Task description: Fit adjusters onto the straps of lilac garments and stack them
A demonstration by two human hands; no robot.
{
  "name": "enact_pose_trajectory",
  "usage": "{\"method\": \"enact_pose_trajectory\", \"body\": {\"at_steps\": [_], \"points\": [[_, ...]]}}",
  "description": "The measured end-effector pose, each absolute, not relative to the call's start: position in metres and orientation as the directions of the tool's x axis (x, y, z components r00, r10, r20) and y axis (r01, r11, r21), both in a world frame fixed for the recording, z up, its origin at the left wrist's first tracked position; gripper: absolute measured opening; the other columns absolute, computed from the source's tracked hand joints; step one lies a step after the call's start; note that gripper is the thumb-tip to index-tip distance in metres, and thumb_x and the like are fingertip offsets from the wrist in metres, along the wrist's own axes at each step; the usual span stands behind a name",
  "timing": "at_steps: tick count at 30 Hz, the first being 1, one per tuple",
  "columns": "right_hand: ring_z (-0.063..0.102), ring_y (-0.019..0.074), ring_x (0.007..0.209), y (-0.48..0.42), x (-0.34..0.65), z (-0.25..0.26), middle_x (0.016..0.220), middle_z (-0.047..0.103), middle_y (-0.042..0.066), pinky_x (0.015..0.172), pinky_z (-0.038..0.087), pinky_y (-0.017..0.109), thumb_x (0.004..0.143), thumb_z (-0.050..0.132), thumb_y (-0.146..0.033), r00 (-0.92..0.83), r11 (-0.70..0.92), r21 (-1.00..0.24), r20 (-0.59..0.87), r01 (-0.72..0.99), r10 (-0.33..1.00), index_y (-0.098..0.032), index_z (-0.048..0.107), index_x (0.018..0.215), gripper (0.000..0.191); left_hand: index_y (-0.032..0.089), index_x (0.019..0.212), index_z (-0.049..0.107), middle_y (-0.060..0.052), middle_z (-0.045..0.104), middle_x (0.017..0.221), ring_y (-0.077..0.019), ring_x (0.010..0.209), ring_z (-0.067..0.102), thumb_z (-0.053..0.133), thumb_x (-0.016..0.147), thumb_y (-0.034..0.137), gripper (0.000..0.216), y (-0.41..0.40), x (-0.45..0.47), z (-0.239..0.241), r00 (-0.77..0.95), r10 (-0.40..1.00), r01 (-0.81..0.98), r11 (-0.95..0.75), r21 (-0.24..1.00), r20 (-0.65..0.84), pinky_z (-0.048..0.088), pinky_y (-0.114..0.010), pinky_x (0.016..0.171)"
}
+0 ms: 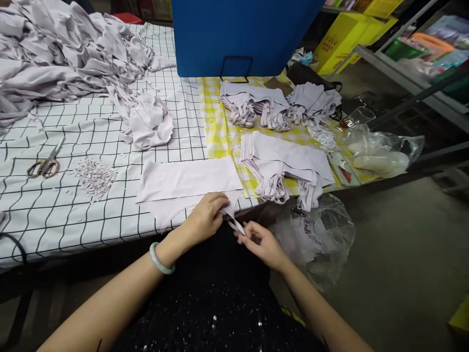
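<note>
A pale lilac camisole (pixel 186 181) lies flat at the table's front edge, its body folded over and its neckline side toward me. My left hand (pixel 205 215), with a pale green bangle on the wrist, pinches the cloth where a thin strap (pixel 239 228) leaves the garment's right corner. Just past the edge, over my lap, my right hand (pixel 262 244) grips that strap between thumb and fingers. The strap's end is hidden by the fingers. Right of the garment is a stack of similar camisoles (pixel 293 151), straps bunched at the front.
Scissors (pixel 47 164) and a heap of small fabric scraps (pixel 95 177) lie to the left. Crumpled lilac cloth (pixel 73 54) covers the back left. A blue board (pixel 242 34) stands behind. More stacked garments (pixel 252 100), a phone (pixel 343 167) and plastic bags (pixel 384 151) are at the right.
</note>
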State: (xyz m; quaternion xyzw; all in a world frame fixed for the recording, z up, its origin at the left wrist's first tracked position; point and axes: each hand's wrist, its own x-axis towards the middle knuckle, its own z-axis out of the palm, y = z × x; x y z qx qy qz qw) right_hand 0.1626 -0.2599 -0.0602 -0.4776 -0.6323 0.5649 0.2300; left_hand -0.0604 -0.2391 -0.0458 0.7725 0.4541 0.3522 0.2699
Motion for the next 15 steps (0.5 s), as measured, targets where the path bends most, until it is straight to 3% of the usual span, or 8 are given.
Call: {"method": "enact_pose_trajectory", "body": {"at_steps": [3, 5, 7, 10, 12, 15], "points": [[0.061, 0.0163, 0.068, -0.282, 0.19, -0.016, 0.072, 0.06, -0.002, 0.067, 0.049, 0.03, 0.092, 0.057, -0.032, -0.459, 0.094, -0.841, -0.194, 0.533, 0.867, -0.025, 0.049, 0.077, 0.018, 0.018, 0.115, 0.061, -0.012, 0.062, 0.12, -0.0253, 0.112, 0.058, 0.055, 0.084, 0.007, 0.033, -0.242, -0.06, -0.043, 0.362, 0.884, 0.552, -0.458, 0.697, 0.294, 0.052, -0.045, 0.098], [0.063, 0.0173, 0.069, -0.292, 0.205, 0.01, 0.078, 0.065, 0.0, 0.065, 0.049, 0.03, 0.093, 0.056, -0.027, -0.527, 0.261, -0.74, -0.147, 0.62, 0.837, -0.026, 0.059, 0.088, 0.006, 0.019, 0.114, 0.062, -0.012, 0.06, 0.12, -0.0269, 0.111, 0.056, 0.061, 0.084, 0.013, 0.03, -0.244, -0.058, -0.041, 0.382, 0.884, 0.604, -0.46, 0.65, 0.271, 0.051, -0.046, 0.096], [0.068, 0.0199, 0.078, -0.297, 0.217, 0.032, 0.091, 0.072, 0.003, 0.07, 0.053, 0.032, 0.094, 0.055, -0.024, -0.595, 0.398, -0.674, -0.077, 0.623, 0.8, -0.029, 0.063, 0.108, 0.017, 0.02, 0.112, 0.064, -0.012, 0.058, 0.123, -0.0281, 0.112, 0.054, 0.064, 0.085, 0.017, 0.027, -0.244, -0.055, -0.042, 0.39, 0.885, 0.651, -0.46, 0.604, 0.253, 0.05, -0.046, 0.096], [0.07, 0.0226, 0.086, -0.291, 0.231, 0.054, 0.104, 0.075, 0.004, 0.075, 0.055, 0.037, 0.093, 0.054, -0.018, -0.636, 0.561, -0.56, 0.077, 0.609, 0.768, -0.033, 0.055, 0.135, 0.045, 0.021, 0.109, 0.068, -0.012, 0.057, 0.124, -0.0281, 0.114, 0.053, 0.062, 0.089, 0.02, 0.021, -0.244, -0.053, -0.045, 0.381, 0.89, 0.671, -0.452, 0.587, 0.25, 0.049, -0.047, 0.098], [0.07, 0.0243, 0.088, -0.277, 0.236, 0.064, 0.104, 0.076, 0.003, 0.083, 0.054, 0.044, 0.091, 0.055, -0.016, -0.644, 0.64, -0.447, 0.168, 0.625, 0.747, -0.036, 0.056, 0.136, 0.049, 0.022, 0.107, 0.071, -0.011, 0.058, 0.122, -0.0283, 0.113, 0.053, 0.063, 0.09, 0.021, 0.02, -0.243, -0.052, -0.043, 0.374, 0.896, 0.659, -0.44, 0.61, 0.242, 0.049, -0.047, 0.097], [0.068, 0.0279, 0.097, -0.245, 0.229, 0.077, 0.101, 0.077, 0.002, 0.102, 0.043, 0.058, 0.09, 0.055, -0.019, -0.65, 0.692, -0.304, 0.242, 0.655, 0.721, -0.037, 0.068, 0.118, 0.036, 0.025, 0.109, 0.073, -0.011, 0.06, 0.126, -0.0319, 0.117, 0.053, 0.069, 0.086, 0.025, 0.023, -0.237, -0.047, -0.032, 0.37, 0.905, 0.648, -0.414, 0.639, 0.211, 0.047, -0.054, 0.097]]}}
